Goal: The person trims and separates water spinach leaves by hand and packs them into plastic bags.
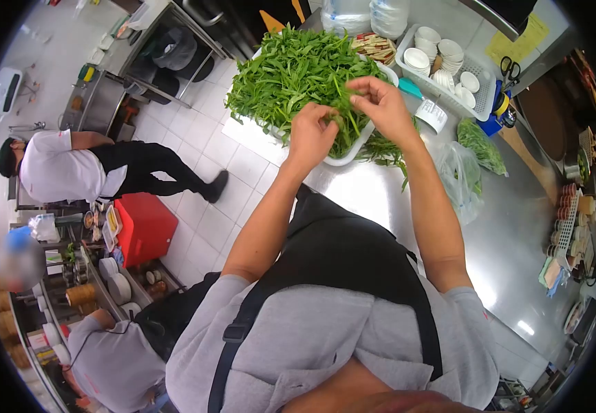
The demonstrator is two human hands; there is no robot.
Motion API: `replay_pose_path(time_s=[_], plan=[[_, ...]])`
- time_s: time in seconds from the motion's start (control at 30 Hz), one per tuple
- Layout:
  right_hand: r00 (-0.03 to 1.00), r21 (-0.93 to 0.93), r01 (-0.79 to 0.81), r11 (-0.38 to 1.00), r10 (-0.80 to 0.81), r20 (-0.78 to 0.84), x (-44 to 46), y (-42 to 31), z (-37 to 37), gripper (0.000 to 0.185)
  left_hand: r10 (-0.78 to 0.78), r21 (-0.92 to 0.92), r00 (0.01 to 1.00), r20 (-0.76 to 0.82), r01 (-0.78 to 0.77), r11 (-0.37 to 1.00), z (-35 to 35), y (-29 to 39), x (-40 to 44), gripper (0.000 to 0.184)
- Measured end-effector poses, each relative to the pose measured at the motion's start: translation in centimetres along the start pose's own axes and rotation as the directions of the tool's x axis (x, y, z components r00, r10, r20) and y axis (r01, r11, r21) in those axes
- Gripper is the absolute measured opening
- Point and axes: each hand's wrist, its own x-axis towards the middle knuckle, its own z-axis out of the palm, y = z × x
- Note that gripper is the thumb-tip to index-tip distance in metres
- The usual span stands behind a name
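A large heap of leafy greens (pixel 281 79) fills a white plastic tub (pixel 345 160) at the counter's edge. Over the heap's near right side, my left hand (pixel 313 132) has its fingers curled closed on a green stem. My right hand (pixel 384 107) pinches a leafy sprig between thumb and fingers, just to the right of the left hand. Leaves partly hide both sets of fingertips. More loose greens (pixel 384 150) lie on the steel beside the tub, under my right wrist.
A grey basket (pixel 478 103) of small white bowls stands behind right, near scissors (pixel 510 69). Bagged greens (pixel 480 146) and a clear plastic bag (pixel 458 175) lie on the steel counter (pixel 374 189). At left are two co-workers (pixel 64 165) and a red box (pixel 143 227).
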Motion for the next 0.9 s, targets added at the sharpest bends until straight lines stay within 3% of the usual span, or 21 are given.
replay_pose_path(time_s=[0.03, 0.1, 0.17, 0.23, 0.4, 0.53, 0.6, 0.67, 0.77, 0.9], plan=[[0.998, 0.092, 0.019, 0.996, -0.014, -0.061, 0.0, 0.0, 0.1, 0.022, -0.033, -0.061, 0.999, -0.013, 0.032, 0.998, 0.4, -0.7, 0.4, 0.016], [0.961, -0.248, 0.106, 0.963, -0.163, -0.224, -0.4, 0.2, -0.3, 0.023, -0.105, -0.183, 0.994, -0.031, 0.098, 0.978, 0.7, -1.3, 1.0, 0.015], [0.956, -0.431, 0.063, 0.9, -0.178, -0.233, -1.3, -0.1, -0.5, 0.024, -0.205, -0.258, 0.978, 0.034, 0.207, 0.944, 0.1, -1.2, 1.3, 0.011], [0.989, -0.474, -0.053, 0.879, -0.018, -0.145, -2.6, -1.7, -0.3, 0.029, -0.277, -0.285, 0.954, 0.114, 0.299, 0.911, -0.3, -1.6, 1.4, 0.01], [0.961, -0.143, -0.268, 0.953, 0.253, -0.115, -1.6, 2.1, 2.1, 0.047, -0.235, -0.461, 0.959, 0.162, 0.284, 0.841, 0.2, -1.1, 0.7, 0.006], [0.943, 0.073, -0.327, 0.942, 0.33, -0.046, -0.4, 2.8, 2.4, 0.044, -0.286, -0.628, 0.946, 0.155, 0.318, 0.71, -0.5, 0.0, -0.3, 0.008], [0.918, 0.123, -0.392, 0.912, 0.397, -0.011, 0.3, 2.6, 2.6, 0.037, -0.328, -0.745, 0.925, 0.191, 0.355, 0.565, -0.6, -0.7, -0.6, 0.009], [0.935, 0.142, -0.349, 0.926, 0.354, -0.009, 0.9, 3.6, 3.1, 0.03, -0.36, -0.837, 0.9, 0.245, 0.384, 0.39, -0.7, -1.2, -0.9, 0.013], [0.936, 0.175, -0.335, 0.926, 0.348, -0.048, 1.3, 3.0, 2.9, 0.018, -0.392, -0.824, 0.901, 0.187, 0.362, 0.437, -0.9, -1.1, -1.2, 0.016], [0.942, 0.294, -0.321, 0.9, 0.336, -0.002, 0.0, 1.4, 1.0, 0.013, -0.421, -0.868, 0.897, 0.135, 0.311, 0.386, -1.8, -2.4, -1.5, 0.02]])
